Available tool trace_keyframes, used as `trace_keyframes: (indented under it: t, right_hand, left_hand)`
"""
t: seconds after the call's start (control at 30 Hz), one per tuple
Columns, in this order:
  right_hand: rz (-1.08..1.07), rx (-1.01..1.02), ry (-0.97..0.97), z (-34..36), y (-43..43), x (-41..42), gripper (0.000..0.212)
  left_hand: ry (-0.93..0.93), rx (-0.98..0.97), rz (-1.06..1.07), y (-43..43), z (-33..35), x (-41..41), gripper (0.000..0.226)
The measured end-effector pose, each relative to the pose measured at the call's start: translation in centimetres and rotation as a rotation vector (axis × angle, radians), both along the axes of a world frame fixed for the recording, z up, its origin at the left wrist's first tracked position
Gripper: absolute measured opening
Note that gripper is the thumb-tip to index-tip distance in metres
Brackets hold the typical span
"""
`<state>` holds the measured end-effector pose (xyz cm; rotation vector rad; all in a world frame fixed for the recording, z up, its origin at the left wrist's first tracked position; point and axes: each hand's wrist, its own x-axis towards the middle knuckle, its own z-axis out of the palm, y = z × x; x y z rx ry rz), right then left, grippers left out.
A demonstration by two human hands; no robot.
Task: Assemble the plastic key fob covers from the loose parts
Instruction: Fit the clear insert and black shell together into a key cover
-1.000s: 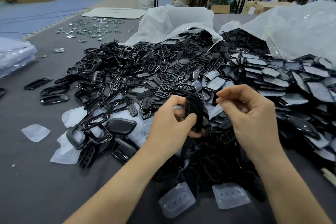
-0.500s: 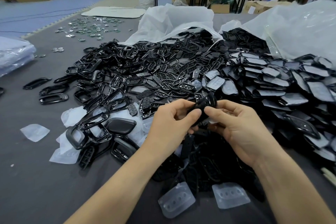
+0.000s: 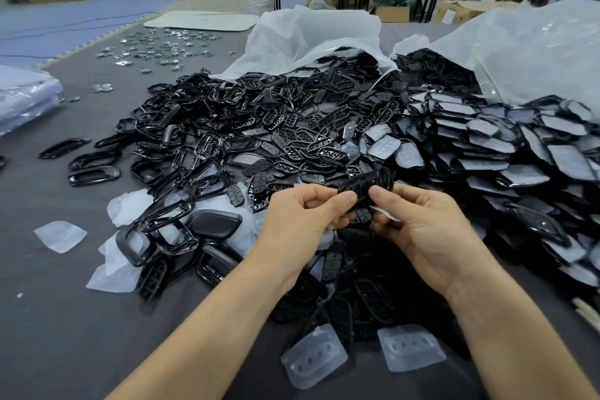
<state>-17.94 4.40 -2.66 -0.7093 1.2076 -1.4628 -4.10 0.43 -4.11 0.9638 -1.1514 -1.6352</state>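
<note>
Nearest, two translucent soft rubber button pads (image 3: pixel 314 356) lie side by side on the grey cloth-covered table (image 3: pixel 65 334), at the near foot of the heap. Just beyond them, one black slotted plastic key fob cover part (image 3: pixel 365 187) is held above the heap's near edge. It is pinched at its left end by the left hand (image 3: pixel 302 217) and at its right end by the right hand (image 3: pixel 418 227), so the hands are close together and both clamped on it.

The part is judged to be light, thin and stiff, with a glossy and somewhat slippery surface. Its fine ribs are probably brittle, so it is best taken by its outer edges.

To the left, one more translucent pad (image 3: pixel 60 235) lies alone, and farther off three oval black plastic frames (image 3: pixel 94 175) lie apart from the rest. The heap of black frames and button plates (image 3: pixel 259 140) holds too many to count. So does the stack of film-covered black shells (image 3: pixel 519 153) on the right. Farthest, two clear plastic bags (image 3: pixel 311 36) lie open, and small metal pieces (image 3: pixel 159 53) are scattered at far left.
</note>
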Motion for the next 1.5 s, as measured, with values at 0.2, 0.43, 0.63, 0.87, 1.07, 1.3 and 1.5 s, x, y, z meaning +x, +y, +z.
trace_keyframes:
  t: [0.2,0.43,0.63,0.87,1.07,1.3,1.5]
  right_hand:
    - [0.025,-0.058,0.097,-0.3,0.1,-0.1,0.006]
    - [0.007,-0.159,0.109,-0.3,0.2,0.1,0.013]
    - [-0.120,-0.157,0.406,-1.2,0.0,0.7,0.016]
    - [-0.190,-0.165,0.594,-1.5,-0.2,0.9,0.013]
    - [-0.023,-0.183,0.503,-0.7,0.1,0.1,0.011]
    - [0.088,-0.182,0.454,-0.3,0.1,-0.3,0.013]
    - [-0.004,-0.098,0.421,-0.6,0.1,0.4,0.008]
  left_hand:
    - [-0.003,0.020,0.011,-0.2,-0.1,0.1,0.011]
    - [-0.014,-0.001,-0.027,-0.3,0.3,0.4,0.033]
    - [-0.290,-0.123,0.023,0.0,-0.3,0.4,0.010]
    - [-0.383,-0.230,0.071,0.2,-0.5,0.1,0.015]
    - [-0.308,-0.285,-0.048,0.2,0.1,0.1,0.019]
    - [-0.267,-0.339,-0.170,0.5,0.4,-0.1,0.034]
    - [-0.320,-0.399,-0.134,0.6,-0.3,-0.2,0.033]
